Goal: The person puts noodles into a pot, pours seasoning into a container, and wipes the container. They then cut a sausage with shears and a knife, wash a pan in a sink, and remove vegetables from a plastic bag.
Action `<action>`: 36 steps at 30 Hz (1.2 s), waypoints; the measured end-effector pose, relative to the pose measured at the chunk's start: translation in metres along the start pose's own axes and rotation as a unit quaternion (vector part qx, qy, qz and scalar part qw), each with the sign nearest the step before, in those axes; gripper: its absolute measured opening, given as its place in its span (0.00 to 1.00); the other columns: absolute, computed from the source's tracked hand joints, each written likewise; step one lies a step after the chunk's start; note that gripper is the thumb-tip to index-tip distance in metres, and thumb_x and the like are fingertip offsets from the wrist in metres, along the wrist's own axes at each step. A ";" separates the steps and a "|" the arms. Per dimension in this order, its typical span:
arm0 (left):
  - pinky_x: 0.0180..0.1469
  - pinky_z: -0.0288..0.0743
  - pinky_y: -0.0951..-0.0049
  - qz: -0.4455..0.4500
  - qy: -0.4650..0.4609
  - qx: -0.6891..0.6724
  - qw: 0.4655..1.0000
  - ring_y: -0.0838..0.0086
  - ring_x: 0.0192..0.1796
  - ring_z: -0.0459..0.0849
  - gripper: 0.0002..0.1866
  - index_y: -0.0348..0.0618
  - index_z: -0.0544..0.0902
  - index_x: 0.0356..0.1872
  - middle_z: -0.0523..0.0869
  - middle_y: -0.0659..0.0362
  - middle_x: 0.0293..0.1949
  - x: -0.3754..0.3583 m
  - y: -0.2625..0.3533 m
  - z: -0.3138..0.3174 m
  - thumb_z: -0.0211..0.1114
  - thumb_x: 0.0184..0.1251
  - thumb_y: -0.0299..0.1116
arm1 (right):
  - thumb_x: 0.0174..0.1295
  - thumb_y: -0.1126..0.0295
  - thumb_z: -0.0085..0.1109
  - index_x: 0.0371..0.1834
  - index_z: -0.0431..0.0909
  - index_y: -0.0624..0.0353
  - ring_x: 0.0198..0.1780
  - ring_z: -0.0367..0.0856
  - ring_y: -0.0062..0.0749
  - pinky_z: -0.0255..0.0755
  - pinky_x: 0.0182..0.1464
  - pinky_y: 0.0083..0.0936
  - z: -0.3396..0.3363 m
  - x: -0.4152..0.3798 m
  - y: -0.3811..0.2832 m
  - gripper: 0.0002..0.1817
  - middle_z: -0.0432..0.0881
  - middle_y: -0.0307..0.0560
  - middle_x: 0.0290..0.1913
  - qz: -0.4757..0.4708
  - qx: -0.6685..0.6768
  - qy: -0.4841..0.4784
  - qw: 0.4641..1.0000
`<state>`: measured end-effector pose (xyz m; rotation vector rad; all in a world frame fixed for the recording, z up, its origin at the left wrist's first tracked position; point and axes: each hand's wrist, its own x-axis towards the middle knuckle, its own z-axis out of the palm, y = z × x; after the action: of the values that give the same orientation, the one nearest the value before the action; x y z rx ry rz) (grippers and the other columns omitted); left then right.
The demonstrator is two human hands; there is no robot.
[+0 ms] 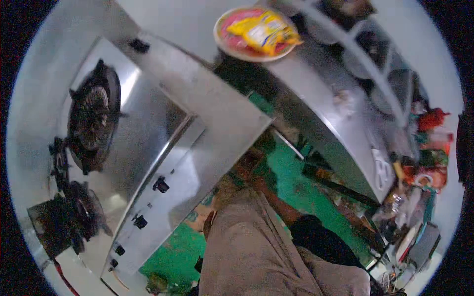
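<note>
Green floor (291,170) beside steel stove (148,123).

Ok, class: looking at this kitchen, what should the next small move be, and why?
Probably nudge the yellow packet inward on the plate: its right corner juts over the rim, and no hand can be made out steadying it.

Steel stove (153,108), round black burner (95,116), 4 black knobs (160,185), green floor (291,167)
</note>
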<state>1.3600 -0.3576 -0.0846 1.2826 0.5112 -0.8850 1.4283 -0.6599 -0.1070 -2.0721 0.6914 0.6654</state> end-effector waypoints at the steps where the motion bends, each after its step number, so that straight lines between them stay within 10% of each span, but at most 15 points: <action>1: 0.64 0.64 0.61 -0.030 0.007 -0.123 0.992 0.65 0.63 0.70 0.23 0.42 0.67 0.63 0.71 0.52 0.61 0.004 0.010 0.013 0.50 0.71 0.42 | 0.62 0.57 0.54 0.38 0.80 0.55 0.37 0.80 0.42 0.73 0.39 0.35 -0.018 -0.029 -0.007 0.14 0.80 0.48 0.38 0.007 0.001 -0.008 1.000; 6: 0.61 0.67 0.64 -0.008 -0.079 -0.253 0.964 0.65 0.59 0.73 0.23 0.42 0.68 0.61 0.74 0.52 0.58 -0.004 0.077 0.070 0.52 0.71 0.42 | 0.62 0.57 0.55 0.38 0.80 0.55 0.38 0.80 0.43 0.73 0.40 0.36 -0.150 -0.163 -0.053 0.14 0.81 0.48 0.40 0.063 0.008 0.044 0.997; 8: 0.60 0.68 0.64 0.019 -0.114 -0.249 0.962 0.66 0.58 0.74 0.22 0.42 0.68 0.61 0.75 0.52 0.56 -0.017 0.108 0.093 0.53 0.70 0.42 | 0.61 0.60 0.57 0.36 0.80 0.55 0.38 0.80 0.46 0.73 0.40 0.38 -0.187 -0.202 -0.034 0.11 0.81 0.50 0.37 -0.138 0.094 0.282 0.945; 15: 0.58 0.70 0.67 0.081 -0.158 -0.183 0.967 0.67 0.53 0.77 0.21 0.42 0.70 0.59 0.78 0.55 0.51 -0.117 0.214 0.174 0.54 0.70 0.41 | 0.55 0.72 0.55 0.47 0.75 0.60 0.48 0.74 0.53 0.71 0.49 0.43 -0.325 -0.285 0.025 0.15 0.76 0.58 0.49 -0.044 -0.153 0.551 0.819; 21: 0.58 0.70 0.67 0.069 -0.162 -0.211 0.962 0.67 0.54 0.76 0.21 0.41 0.69 0.60 0.78 0.54 0.52 -0.104 0.194 0.212 0.51 0.71 0.41 | 0.56 0.71 0.53 0.51 0.75 0.61 0.51 0.73 0.56 0.69 0.54 0.42 -0.335 -0.247 0.087 0.18 0.75 0.63 0.52 -0.098 -0.166 0.598 0.778; 36: 0.56 0.71 0.68 0.033 -0.120 -0.233 0.965 0.66 0.53 0.77 0.20 0.41 0.71 0.56 0.78 0.54 0.51 -0.122 0.172 0.345 0.56 0.67 0.38 | 0.53 0.71 0.56 0.35 0.80 0.62 0.46 0.76 0.52 0.69 0.51 0.40 -0.390 -0.285 0.084 0.08 0.80 0.56 0.39 -0.080 -0.100 0.441 0.888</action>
<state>1.3776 -0.6490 0.1954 0.7479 0.4476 -0.7931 1.2511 -0.9600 0.2380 -2.5726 0.9450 -0.3768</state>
